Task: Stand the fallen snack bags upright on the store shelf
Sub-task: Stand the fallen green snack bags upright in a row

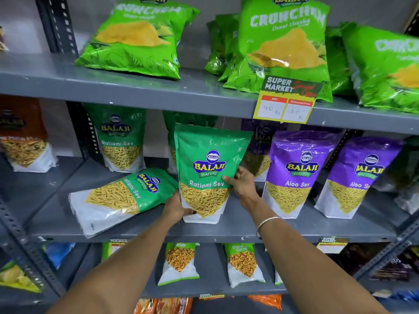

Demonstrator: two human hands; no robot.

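Ratlami Sev bag stands near upright at the front centre of the middle shelf, base on the deck, top leaning slightly toward 11 o'clock. We have it between both hands. Our left hand cups the lower left corner, fingers wrapped under the white base. Our right hand clasps the right edge at mid-height, thumb across the front, fingers behind.

At 9 o'clock from this bag, touching or nearly touching our left hand, lies the fallen Ratlami Sev bag. It is flat on its back, long axis running from its white base at 8 o'clock up to its green top at 2 o'clock, top end nearest our hands. We judge it the next job; the left hand is clearly nearer.

Behind, another Ratlami Sev bag stands at 10 o'clock. Two purple Aloo Sev bags stand at 3 o'clock, well clear of the right wrist. Above, Crunchem chip bags lean back on the upper shelf, beside a price tag.
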